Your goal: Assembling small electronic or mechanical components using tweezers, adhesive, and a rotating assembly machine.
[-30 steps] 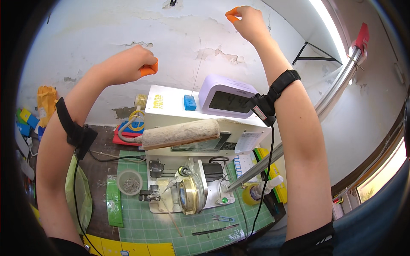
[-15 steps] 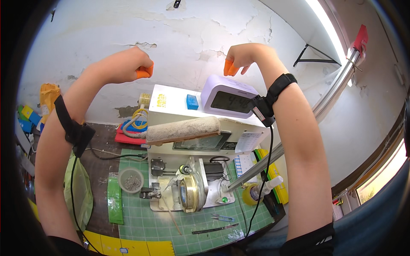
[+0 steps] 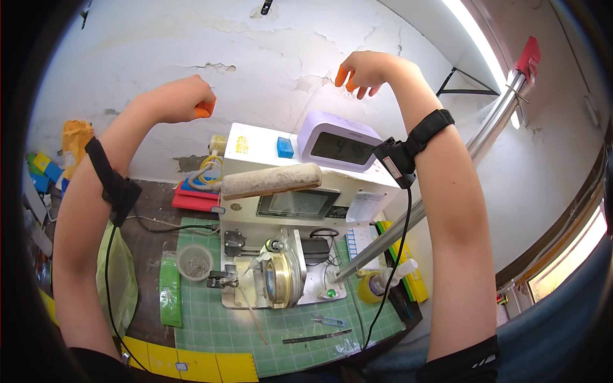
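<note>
Both bare hands are raised in front of the peeling wall, above a white bench machine (image 3: pixel 367 220). My left hand (image 3: pixel 182 100), orange covers on its fingertips, is closed in a pinch; whatever lies between its fingers cannot be made out. Higher up and to the right, my right hand (image 3: pixel 369 70) also wears orange fingertip covers; its first fingers point down and the others curl loosely. A faint thin thread (image 3: pixel 309 102) slants from near those fingertips toward a small blue block (image 3: pixel 285 147) on the machine's top. Beneath the right hand stands a lilac digital clock (image 3: pixel 340 123).
A rough pale roller (image 3: pixel 271 180) juts across the machine's front, above a brass-coloured ring (image 3: pixel 278 281). On the green cutting mat (image 3: pixel 217 319) lie small blue snips (image 3: pixel 329 320) and a dark thin strip (image 3: pixel 317 336). A bowl (image 3: pixel 195 262) of grey bits stands left; a metal pole (image 3: pixel 377 249) slants right.
My right hand has risen slightly, its fingers a little more spread. My left hand has shifted left and a bit down, so the hands are farther apart. The view has tilted slightly.
</note>
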Tool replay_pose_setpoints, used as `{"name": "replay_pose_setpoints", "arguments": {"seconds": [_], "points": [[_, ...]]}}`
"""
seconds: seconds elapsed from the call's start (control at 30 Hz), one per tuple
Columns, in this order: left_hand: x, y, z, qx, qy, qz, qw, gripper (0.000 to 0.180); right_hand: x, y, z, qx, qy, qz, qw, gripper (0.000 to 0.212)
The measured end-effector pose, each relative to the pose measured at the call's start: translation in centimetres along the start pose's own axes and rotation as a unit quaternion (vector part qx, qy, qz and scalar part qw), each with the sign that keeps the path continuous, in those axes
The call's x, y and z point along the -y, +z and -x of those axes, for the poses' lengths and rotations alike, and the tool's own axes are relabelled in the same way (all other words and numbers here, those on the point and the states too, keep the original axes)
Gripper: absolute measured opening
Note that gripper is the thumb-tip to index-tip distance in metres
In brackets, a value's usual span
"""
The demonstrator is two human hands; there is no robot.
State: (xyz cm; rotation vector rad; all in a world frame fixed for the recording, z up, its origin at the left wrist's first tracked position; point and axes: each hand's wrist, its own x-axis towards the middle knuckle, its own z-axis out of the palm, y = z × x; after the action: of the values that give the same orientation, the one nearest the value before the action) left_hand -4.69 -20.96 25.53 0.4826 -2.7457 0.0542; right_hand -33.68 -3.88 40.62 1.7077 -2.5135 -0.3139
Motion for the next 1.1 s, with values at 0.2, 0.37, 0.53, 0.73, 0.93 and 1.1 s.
{"name": "replay_pose_setpoints", "arguments": {"seconds": [0.2,0.37,0.53,0.73,0.93,1.1], "points": [[0.1,-1.0,0.5,-0.076,0.002,-0.002,0.997,0.003,0.9,-1.5,2.7,-0.084,-0.041,0.0,0.996,0.036],[-2.8,-4.1,0.4,-0.18,0.011,0.085,0.98,0.006,0.8,-2.4,4.7,-0.181,-0.089,0.0,0.979,0.032],[-4.5,-6.1,0.2,-0.199,0.005,0.124,0.972,0.009,1.3,-2.5,4.9,-0.25,-0.131,-0.05,0.958,0.03],[-4.3,-6.7,0.0,-0.259,0.052,0.199,0.944,0.013,2.2,-2.3,4.8,-0.303,-0.171,-0.042,0.937,0.03],[-5.6,-8.3,-0.2,-0.241,0.087,0.25,0.934,0.021,2.9,-1.6,4.4,-0.229,-0.28,-0.21,0.909,0.037],[-5.9,-8.7,-0.2,-0.267,0.14,0.265,0.916,0.024,6.2,-0.8,4.3,-0.114,-0.393,-0.318,0.855,0.047]]}}
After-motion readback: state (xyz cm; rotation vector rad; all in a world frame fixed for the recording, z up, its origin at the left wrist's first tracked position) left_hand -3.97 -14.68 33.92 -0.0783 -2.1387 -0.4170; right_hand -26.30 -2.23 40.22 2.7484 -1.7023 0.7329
